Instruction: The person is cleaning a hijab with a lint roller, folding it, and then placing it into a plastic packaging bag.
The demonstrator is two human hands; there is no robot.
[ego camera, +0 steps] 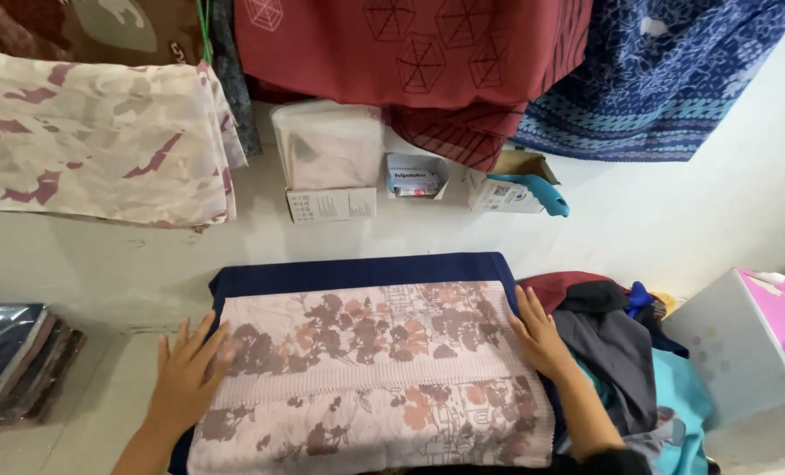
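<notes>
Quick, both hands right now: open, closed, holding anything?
Left hand: open, flat on the left edge of the floral cloth, gripping nothing.
Right hand: open, fingers spread on the cloth's right edge, gripping nothing.

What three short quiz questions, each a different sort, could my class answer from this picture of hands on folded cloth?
1. True or false: both hands lie flat on the floral cloth.
2. What lies directly under it? A) navy cloth B) red cloth C) clear bag
3. Fill in: the stack of bagged items lies to the person's ____.

Key:
1. True: left hand at its left edge, right hand at its right edge.
2. A, the navy cloth.
3. Left.
</notes>
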